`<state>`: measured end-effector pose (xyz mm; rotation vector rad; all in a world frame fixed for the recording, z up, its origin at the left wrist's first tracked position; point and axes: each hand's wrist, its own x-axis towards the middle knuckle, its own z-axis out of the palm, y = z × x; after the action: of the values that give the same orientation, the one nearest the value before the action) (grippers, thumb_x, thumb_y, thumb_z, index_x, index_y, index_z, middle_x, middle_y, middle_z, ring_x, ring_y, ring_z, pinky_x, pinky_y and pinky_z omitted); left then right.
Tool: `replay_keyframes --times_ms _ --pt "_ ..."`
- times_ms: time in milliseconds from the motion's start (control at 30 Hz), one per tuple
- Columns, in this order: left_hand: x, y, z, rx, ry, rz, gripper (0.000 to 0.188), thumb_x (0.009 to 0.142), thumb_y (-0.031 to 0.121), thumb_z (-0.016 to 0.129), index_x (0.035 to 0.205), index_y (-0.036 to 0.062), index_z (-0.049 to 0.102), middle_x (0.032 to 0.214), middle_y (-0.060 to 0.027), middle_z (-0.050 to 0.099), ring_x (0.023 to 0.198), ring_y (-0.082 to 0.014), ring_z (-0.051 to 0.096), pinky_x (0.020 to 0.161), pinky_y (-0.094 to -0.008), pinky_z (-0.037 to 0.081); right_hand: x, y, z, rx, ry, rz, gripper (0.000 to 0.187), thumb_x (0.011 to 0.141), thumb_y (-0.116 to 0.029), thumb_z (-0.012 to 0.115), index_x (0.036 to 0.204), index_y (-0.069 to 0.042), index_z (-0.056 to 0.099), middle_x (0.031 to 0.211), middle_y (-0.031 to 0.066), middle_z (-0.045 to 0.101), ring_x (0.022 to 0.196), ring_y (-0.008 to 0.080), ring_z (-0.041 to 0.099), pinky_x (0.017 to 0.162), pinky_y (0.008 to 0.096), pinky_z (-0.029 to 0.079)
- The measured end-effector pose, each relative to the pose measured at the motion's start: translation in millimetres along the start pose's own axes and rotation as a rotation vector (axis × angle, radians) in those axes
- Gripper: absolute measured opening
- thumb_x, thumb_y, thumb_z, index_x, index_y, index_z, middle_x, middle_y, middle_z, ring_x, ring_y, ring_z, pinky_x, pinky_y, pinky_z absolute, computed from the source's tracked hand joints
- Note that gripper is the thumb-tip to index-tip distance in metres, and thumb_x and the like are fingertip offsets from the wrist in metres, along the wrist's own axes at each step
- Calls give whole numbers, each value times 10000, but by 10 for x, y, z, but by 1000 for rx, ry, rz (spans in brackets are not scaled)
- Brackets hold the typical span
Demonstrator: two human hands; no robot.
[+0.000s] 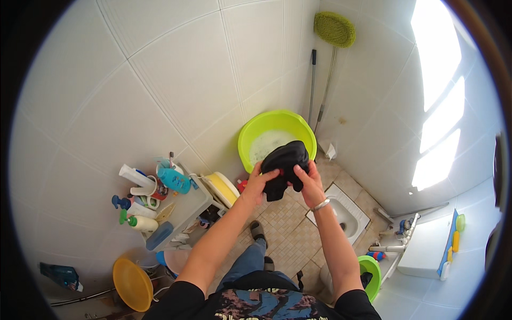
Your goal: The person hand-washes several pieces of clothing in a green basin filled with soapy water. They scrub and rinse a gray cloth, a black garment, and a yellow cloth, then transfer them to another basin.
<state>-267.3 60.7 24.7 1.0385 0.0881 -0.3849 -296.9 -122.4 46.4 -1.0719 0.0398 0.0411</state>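
Both my hands hold a bunched black cloth item point(285, 160), perhaps a garment; its exact kind does not show. My left hand point(259, 181) grips its left side, thumb pressed across the front. On the opposite side my right hand point(309, 184) is closed on it, thumb up and a silver bracelet on the wrist. A small reddish spot shows on the cloth between the thumbs. Just beyond, partly covered by the cloth, is a lime-green basin point(277, 118) with foamy water point(269, 141) in it.
At left, a shelf point(184, 213) carries several bottles and a cup. Behind my right hand, a squat toilet point(344, 216) is set in the tiled floor. A green mop point(334, 30) leans in the corner. Right are a white cistern point(426, 248) and a green bucket point(372, 266); lower left, a yellow basin point(132, 285).
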Motion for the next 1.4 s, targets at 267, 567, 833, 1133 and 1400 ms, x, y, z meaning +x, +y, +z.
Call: replay_keyframes --times_ms 267,567,833,1133,1400 --pt "1037 -52 -409 -75 212 -42 357 836 162 747 1139 119 562 1026 -38 656 999 -202 621 844 -469 497 1281 -347 -250 -214 158 57 228 897 -170 757 1055 -181 593 951 -30 663 821 105 645 683 330 551" --pt "1450 -298 -894 -144 493 -263 372 762 238 802 993 170 519 1052 2 589 1017 -201 555 738 -532 480 2618 -37 -209 -863 100 -166 311 777 -145 834 992 -46 631 842 23 665 753 136 621 707 276 518" --pt "1897 -836 -994 84 707 -281 542 910 168 707 1347 34 415 1282 -168 526 1150 -299 570 872 -446 547 3448 899 -1386 -1453 -269 85 426 729 -114 819 1114 -65 642 998 143 689 971 270 663 893 388 520" --pt "2348 -1384 -896 954 751 -362 851 917 351 716 1590 341 195 1649 -210 -15 1479 -521 84 1126 -668 256 3505 1667 -1143 -1925 -1056 -94 855 808 -583 737 1536 -433 316 1673 117 77 1501 446 152 1136 697 196" --pt "2769 -1967 -783 1185 537 -1013 813 979 702 326 1618 295 29 1676 -134 -62 1500 -488 -89 1186 -658 69 3670 2223 -1459 -2105 -1440 258 839 903 -656 555 1597 -382 171 1674 106 136 1509 425 159 1150 679 176"
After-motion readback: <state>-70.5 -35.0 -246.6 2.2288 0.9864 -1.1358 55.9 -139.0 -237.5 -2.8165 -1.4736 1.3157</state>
